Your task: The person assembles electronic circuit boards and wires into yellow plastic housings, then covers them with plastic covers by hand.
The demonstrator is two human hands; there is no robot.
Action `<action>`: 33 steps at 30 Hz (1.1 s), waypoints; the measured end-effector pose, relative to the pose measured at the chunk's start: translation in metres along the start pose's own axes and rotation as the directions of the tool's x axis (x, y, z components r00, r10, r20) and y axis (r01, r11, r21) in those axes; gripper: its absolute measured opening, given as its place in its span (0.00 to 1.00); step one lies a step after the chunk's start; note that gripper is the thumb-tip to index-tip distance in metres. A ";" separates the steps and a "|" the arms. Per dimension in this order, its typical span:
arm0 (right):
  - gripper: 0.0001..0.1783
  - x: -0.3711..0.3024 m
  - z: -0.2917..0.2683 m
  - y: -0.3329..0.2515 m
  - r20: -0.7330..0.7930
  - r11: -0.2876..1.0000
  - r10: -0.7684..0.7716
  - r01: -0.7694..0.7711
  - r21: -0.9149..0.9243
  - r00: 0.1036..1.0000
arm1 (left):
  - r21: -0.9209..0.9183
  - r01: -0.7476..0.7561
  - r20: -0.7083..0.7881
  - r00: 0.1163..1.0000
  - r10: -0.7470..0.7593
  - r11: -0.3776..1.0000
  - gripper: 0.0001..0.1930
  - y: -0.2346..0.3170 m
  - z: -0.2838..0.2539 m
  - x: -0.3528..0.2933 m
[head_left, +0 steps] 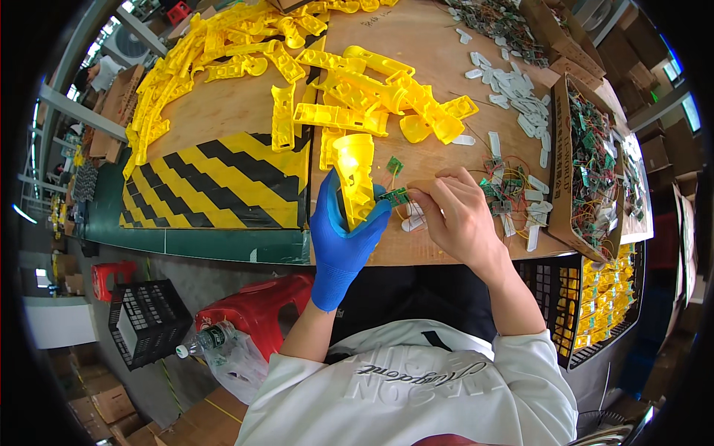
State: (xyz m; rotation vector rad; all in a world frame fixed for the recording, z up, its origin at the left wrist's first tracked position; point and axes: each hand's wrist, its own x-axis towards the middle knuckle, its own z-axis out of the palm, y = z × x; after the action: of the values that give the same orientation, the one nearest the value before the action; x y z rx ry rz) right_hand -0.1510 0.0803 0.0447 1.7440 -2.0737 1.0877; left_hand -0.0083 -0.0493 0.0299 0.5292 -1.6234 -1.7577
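Note:
My left hand (338, 241), in a blue knitted glove, is wrapped round a yellow plastic housing half (355, 167), hollow side up, its wide round end pointing away from me. Bare, my right hand (462, 221) pinches at the right end of a small green circuit board (396, 197), which lies against the housing's right edge by my left fingertips. Just beyond that board is a second small green board (394, 166); whether a wire joins the two is too small to tell. More yellow housings (338, 117) lie loose right behind my left hand.
A large heap of yellow housings (223, 44) covers the far left. To the right lie white plastic strips (520, 97) and wired boards (502, 186), beside a cardboard box (561, 163) of boards. Below the table's right edge stands a black crate (569, 305); a red stool (253, 308) is at left.

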 end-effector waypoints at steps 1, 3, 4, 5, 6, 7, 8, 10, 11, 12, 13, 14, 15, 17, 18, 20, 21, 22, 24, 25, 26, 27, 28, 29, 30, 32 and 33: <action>0.04 -0.002 0.000 0.000 0.012 0.999 0.027 -0.027 0.022 1.000 | 0.016 0.022 0.005 1.000 -0.022 1.000 0.29 0.002 0.000 0.000; 0.04 -0.003 -0.002 0.000 0.022 0.997 0.054 -0.055 0.045 0.998 | 0.036 0.043 0.011 0.999 -0.043 0.998 0.28 0.002 -0.001 0.001; 0.05 0.000 -0.005 -0.003 0.039 0.970 0.159 -0.163 0.181 0.987 | 0.055 0.012 0.003 1.000 -0.012 0.998 0.28 -0.001 -0.003 0.002; 0.06 0.003 -0.007 -0.006 0.069 0.913 0.257 -0.266 0.311 0.964 | 0.075 -0.020 -0.003 1.000 0.020 0.997 0.27 -0.002 -0.004 0.003; 0.06 0.007 -0.010 -0.008 0.066 0.912 0.257 -0.264 0.314 0.964 | 0.079 -0.022 -0.002 1.000 0.023 0.997 0.27 0.000 -0.003 0.005; 0.07 0.010 -0.012 -0.013 0.032 0.902 0.227 -0.223 0.369 0.973 | 0.134 -0.097 0.010 0.995 0.097 0.986 0.27 0.002 -0.003 0.005; 0.09 0.012 -0.014 -0.015 -0.004 0.889 0.198 -0.178 0.421 0.980 | 0.188 -0.173 0.026 0.985 0.171 0.967 0.27 0.004 -0.002 0.005; 0.10 0.014 -0.022 -0.017 -0.045 0.931 0.136 -0.112 0.349 0.990 | 0.149 -0.207 0.017 0.978 0.207 0.967 0.27 0.014 0.003 0.005; 0.12 0.016 -0.025 -0.018 -0.076 0.962 0.070 -0.047 0.270 0.995 | 0.107 -0.240 0.004 0.970 0.241 0.965 0.28 0.018 0.005 0.005; 0.12 0.016 -0.025 -0.019 -0.086 0.963 0.066 -0.041 0.267 0.994 | 0.107 -0.251 0.033 0.968 0.249 0.962 0.32 0.020 0.000 0.005; 0.14 0.016 -0.024 -0.020 -0.235 0.963 0.066 -0.001 0.270 0.970 | 0.103 -0.265 0.040 0.964 0.262 0.959 0.32 0.019 0.001 0.003; 0.16 0.016 -0.024 -0.022 -0.378 0.963 0.066 0.041 0.268 0.923 | 0.043 -0.243 -0.050 0.968 0.245 0.969 0.31 0.018 0.002 0.000; 0.16 0.019 -0.025 -0.024 -0.389 0.965 0.057 0.050 0.258 0.919 | -0.020 -0.225 -0.137 0.966 0.220 0.974 0.29 0.017 0.002 -0.004; 0.18 0.024 -0.024 -0.030 -0.549 0.969 -0.012 0.145 0.201 0.836 | -0.058 -0.259 -0.189 0.951 0.244 0.964 0.30 0.020 0.004 -0.016; 0.19 0.027 -0.020 -0.031 -0.593 0.967 -0.071 0.202 0.157 0.802 | -0.132 -0.274 -0.182 0.951 0.248 0.953 0.30 0.027 0.009 -0.023; 0.19 0.028 -0.005 -0.039 -0.611 0.970 -0.082 0.203 0.131 0.787 | -0.175 -0.260 -0.163 0.959 0.232 0.950 0.30 0.038 0.022 -0.032; 0.20 0.026 -0.001 -0.043 -0.626 0.974 -0.094 0.200 0.102 0.774 | -0.145 -0.235 -0.147 0.966 0.214 0.961 0.30 0.040 0.024 -0.035; 0.22 0.023 -0.001 -0.047 -0.558 0.982 -0.072 0.158 0.106 0.826 | 0.114 -0.341 -0.066 0.934 0.350 0.933 0.32 0.034 0.019 -0.031; 0.23 0.018 -0.002 -0.048 -0.480 0.982 -0.078 0.152 0.116 0.874 | 0.092 -0.259 -0.187 0.944 0.272 0.962 0.34 0.025 0.021 -0.032; 0.24 0.014 -0.003 -0.048 -0.398 0.984 -0.082 0.139 0.115 0.914 | 0.017 -0.193 -0.230 0.954 0.192 0.981 0.34 0.030 0.023 -0.031; 0.25 0.009 -0.005 -0.050 -0.331 0.972 -0.008 0.086 0.220 0.944 | 0.020 -0.192 -0.233 0.954 0.191 0.981 0.34 0.028 0.021 -0.031; 0.25 0.008 -0.007 -0.052 -0.330 0.971 -0.006 0.085 0.224 0.944 | 0.045 -0.191 -0.248 0.948 0.197 0.980 0.34 0.023 0.017 -0.031; 0.23 0.007 -0.011 -0.053 -0.277 0.961 0.003 0.074 0.267 0.961 | 0.067 -0.190 -0.262 0.944 0.201 0.979 0.33 0.019 0.015 -0.031; 0.22 0.005 -0.014 -0.054 -0.223 0.949 0.012 0.059 0.309 0.975 | 0.066 -0.187 -0.262 0.945 0.198 0.980 0.33 0.016 0.014 -0.031; 0.22 0.002 -0.017 -0.055 -0.220 0.950 0.014 0.056 0.309 0.975 | 0.142 -0.224 -0.263 0.930 0.255 0.964 0.32 0.012 0.013 -0.031; 0.17 -0.004 -0.023 -0.056 -0.092 0.891 0.134 -0.079 0.448 0.987 | 0.216 -0.258 -0.256 0.916 0.309 0.942 0.30 0.012 0.012 -0.032; 0.17 -0.006 -0.024 -0.051 -0.090 0.891 0.137 -0.083 0.447 0.986 | 0.192 -0.238 -0.253 0.926 0.282 0.952 0.28 0.013 0.012 -0.034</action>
State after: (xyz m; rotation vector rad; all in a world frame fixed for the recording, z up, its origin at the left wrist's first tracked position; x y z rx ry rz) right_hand -0.1090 0.0993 0.0778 1.6999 -1.9809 1.7695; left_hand 0.0095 -0.0170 0.0392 0.5755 -1.5597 -1.3039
